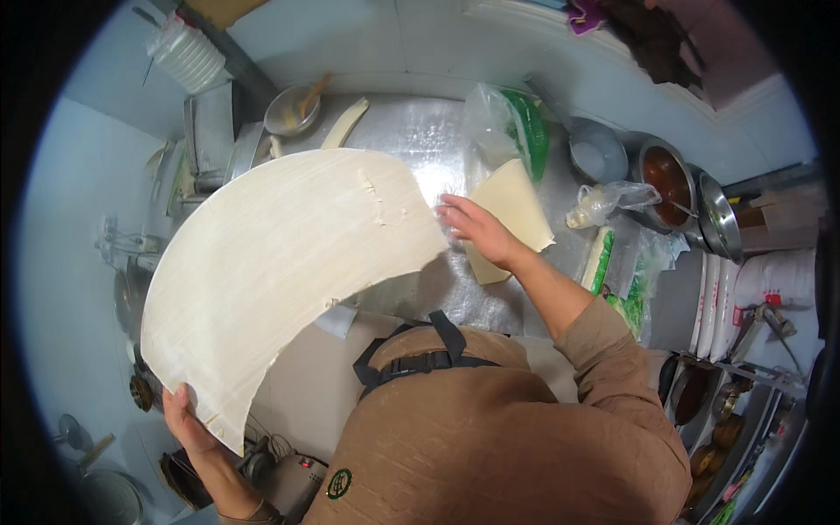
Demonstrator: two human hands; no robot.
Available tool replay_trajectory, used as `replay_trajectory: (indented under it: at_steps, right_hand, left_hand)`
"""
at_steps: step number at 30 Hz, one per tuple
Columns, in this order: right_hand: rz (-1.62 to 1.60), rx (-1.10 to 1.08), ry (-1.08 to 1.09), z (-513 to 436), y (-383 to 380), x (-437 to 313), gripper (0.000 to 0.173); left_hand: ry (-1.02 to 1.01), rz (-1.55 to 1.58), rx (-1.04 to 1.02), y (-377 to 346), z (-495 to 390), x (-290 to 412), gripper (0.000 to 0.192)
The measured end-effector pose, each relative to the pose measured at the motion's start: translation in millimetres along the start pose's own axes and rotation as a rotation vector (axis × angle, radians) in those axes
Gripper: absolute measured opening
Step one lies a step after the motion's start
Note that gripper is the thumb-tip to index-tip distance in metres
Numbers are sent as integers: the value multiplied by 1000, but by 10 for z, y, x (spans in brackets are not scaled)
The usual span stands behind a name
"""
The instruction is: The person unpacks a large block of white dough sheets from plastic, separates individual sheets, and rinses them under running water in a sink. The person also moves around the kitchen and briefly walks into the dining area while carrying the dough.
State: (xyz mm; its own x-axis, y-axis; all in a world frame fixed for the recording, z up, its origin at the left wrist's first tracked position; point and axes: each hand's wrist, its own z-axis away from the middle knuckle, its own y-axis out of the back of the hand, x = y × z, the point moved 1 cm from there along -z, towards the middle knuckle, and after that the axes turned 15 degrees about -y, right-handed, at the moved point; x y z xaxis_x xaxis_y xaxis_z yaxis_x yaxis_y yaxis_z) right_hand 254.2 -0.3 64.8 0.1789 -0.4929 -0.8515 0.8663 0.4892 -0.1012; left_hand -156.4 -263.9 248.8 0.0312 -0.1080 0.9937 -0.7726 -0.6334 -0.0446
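Note:
A large flat board (pixel 282 230), pale and curved at its far edge, spans the left half of the head view, with bits of dough stuck on it. My left hand (pixel 187 420) grips its near left corner, thumb on top. Close to the board's right end, my right hand (pixel 479 230) is held with its fingers spread and nothing in it. Beneath and beyond that hand, a folded sheet of dough (pixel 515 207) lies on the metal worktop (pixel 420 118). A strip of dough (pixel 345 123) rests past the board's far edge.
At the back stands a bowl (pixel 293 111) with a wooden-looking utensil. Clear and green plastic bags (pixel 525 125) lie behind the folded dough. Toward the right are a grey container (pixel 597 151), a metal pot of red-brown contents (pixel 666 184) and a metal bowl (pixel 718 213).

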Motion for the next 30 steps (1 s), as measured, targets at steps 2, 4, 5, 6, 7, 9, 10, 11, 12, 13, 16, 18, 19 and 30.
replay_trajectory:
  at_steps: [2, 4, 5, 6, 7, 9, 10, 11, 12, 13, 16, 18, 19, 30]
  right_hand:
    - [-168, -181, -42, 125, 30, -323, 45]
    - [35, -78, 114, 408, 46, -606, 44]
    - [124, 1, 195, 627, 28, -774, 44]
    - [134, 26, 397, 936, -8, -984, 39]
    - [415, 184, 477, 1247, 105, -1114, 43]
    - [99, 348, 471, 1842, 180, -1108, 60]
    - [-74, 426, 483, 2117, 239, -1087, 68]
    - [-154, 495, 517, 2346, 295, -1069, 76]
    - [-141, 526, 566, 2452, 374, -1064, 78]
    - [-115, 550, 607, 2520, 426, -1110, 81]
    - [-35, 657, 670, 2758, 554, -1117, 87]
    - [-10, 765, 657, 2843, 554, -1147, 92]
    - [-21, 817, 669, 2875, 575, -1116, 94]
    - [-42, 727, 791, 2735, 691, -1293, 81]
  left_hand:
    - [3, 68, -13, 108, -7, -128, 55]
    - [7, 164, 29, 185, 38, -265, 56]
    - [2, 205, 58, 224, 71, -293, 56]
    - [-92, 143, 7, 263, 107, -278, 56]
    - [-136, 203, -20, 243, 141, -214, 55]
    - [-224, 338, -84, 87, 192, -44, 53]
    - [-297, 212, -63, 52, 213, 20, 56]
    - [-399, 103, -82, -22, 228, 91, 57]
    - [-495, -17, -86, -104, 268, 182, 59]
    - [-581, -133, -80, -187, 298, 241, 61]
    - [-655, -209, 4, -367, 385, 358, 66]
    - [-566, 5, -82, -424, 348, 422, 69]
    - [-541, 56, -104, -485, 304, 417, 70]
    - [-354, 338, -221, -1066, -60, 351, 76]
